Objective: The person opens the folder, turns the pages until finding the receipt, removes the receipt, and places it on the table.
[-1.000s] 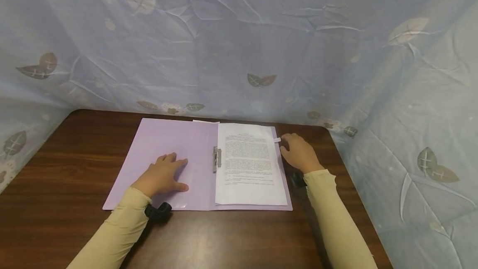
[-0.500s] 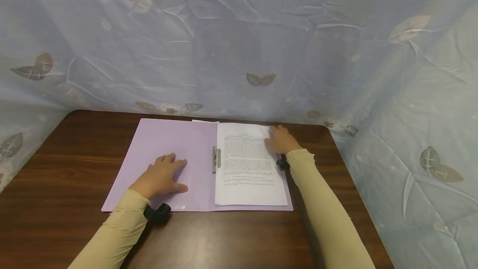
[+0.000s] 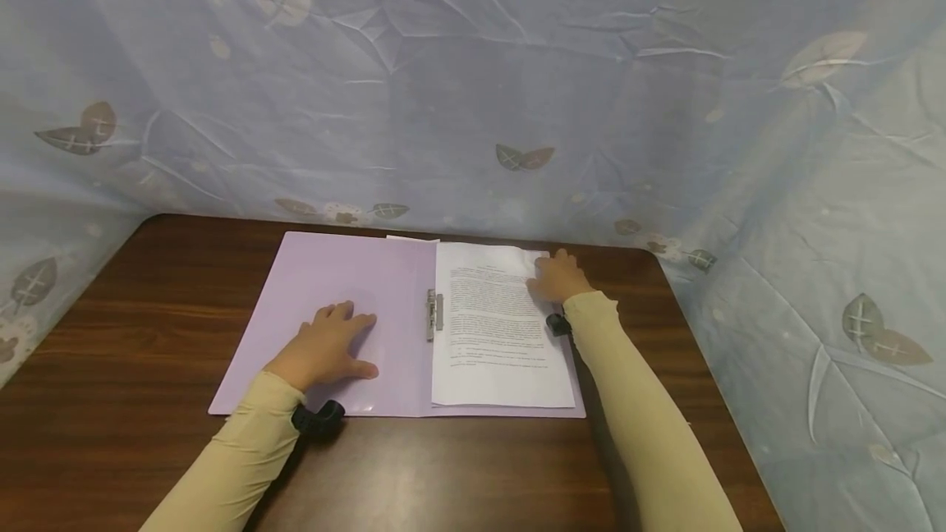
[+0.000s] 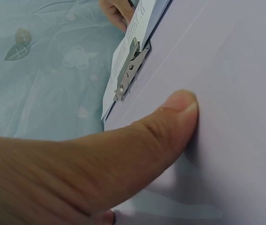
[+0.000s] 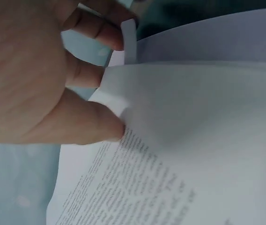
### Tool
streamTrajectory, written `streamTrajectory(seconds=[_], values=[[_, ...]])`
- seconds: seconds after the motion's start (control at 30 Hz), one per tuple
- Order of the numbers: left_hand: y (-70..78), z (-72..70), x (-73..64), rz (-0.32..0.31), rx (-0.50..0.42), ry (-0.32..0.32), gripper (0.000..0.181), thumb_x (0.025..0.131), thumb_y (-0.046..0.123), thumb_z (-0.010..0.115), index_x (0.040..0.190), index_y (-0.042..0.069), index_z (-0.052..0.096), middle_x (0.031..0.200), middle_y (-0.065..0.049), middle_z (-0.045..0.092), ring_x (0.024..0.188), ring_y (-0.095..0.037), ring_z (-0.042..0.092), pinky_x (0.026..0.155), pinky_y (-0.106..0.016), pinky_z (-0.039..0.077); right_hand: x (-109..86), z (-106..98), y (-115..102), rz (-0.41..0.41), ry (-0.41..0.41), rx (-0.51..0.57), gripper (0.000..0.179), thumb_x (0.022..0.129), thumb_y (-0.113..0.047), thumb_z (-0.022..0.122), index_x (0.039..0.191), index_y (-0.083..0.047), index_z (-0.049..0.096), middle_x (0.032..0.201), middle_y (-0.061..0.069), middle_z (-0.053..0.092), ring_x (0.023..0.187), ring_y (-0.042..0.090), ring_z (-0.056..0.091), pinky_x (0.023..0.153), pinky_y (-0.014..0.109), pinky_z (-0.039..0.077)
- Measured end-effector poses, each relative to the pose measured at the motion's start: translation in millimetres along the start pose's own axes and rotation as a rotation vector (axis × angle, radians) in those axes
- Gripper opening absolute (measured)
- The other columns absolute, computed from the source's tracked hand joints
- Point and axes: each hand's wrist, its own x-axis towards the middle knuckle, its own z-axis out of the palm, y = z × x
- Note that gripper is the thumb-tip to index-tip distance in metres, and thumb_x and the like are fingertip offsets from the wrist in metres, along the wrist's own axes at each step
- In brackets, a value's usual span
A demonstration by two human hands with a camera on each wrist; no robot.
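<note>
A lilac clip folder (image 3: 332, 269) lies spread flat on the table. On its right half is a stack of printed paper (image 3: 488, 384), its left edge beside the metal clip (image 3: 433, 315). My left hand (image 3: 321, 351) rests on the left cover with fingers spread and thumb out. At the stack's upper right edge, my right hand (image 3: 559, 276) pinches the paper. In the right wrist view the thumb (image 5: 95, 124) presses on the printed face while the other fingers reach round the edge. A small white tab (image 5: 129, 42) sticks out by those fingertips.
The dark wooden table (image 3: 414, 474) extends to both sides of the folder and in front. A thin white edge (image 3: 414, 239) shows behind the folder's top. Patterned cloth (image 3: 443, 105) hangs along the back and right side.
My right hand has moved left from beside the folder's right edge onto the paper's upper right edge, covering the white tab in the head view. My left hand stays in place.
</note>
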Motion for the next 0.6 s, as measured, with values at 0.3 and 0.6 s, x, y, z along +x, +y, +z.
streamTrajectory(seconds=[0.3,0.6], values=[[4.7,-2.8,0.2,0.005,0.0,-0.001,0.085,0.078,0.046,0.088,0.145,0.003,0.057,0.15,-0.039,0.04,0.136,-0.065,0.036,0.101,-0.081,0.034,2.0,-3.3,2.4,0.015,0.072,0.005,0.057,0.094,-0.028,0.066,0.144,-0.003,0.056,0.141,0.027,0.059,0.132,0.051,0.049,0.117,0.066,0.025],[1.3,-1.0,0.1,-0.006,0.009,-0.013,0.088,0.077,0.048,0.088,0.145,0.004,0.056,0.15,-0.039,0.04,0.137,-0.065,0.034,0.099,-0.084,0.032,-6.0,-7.3,5.7,-0.001,0.218,0.419,0.06,0.097,-0.012,0.061,0.152,0.002,0.043,0.111,0.018,0.063,0.099,0.032,0.058,0.088,0.048,0.05]])
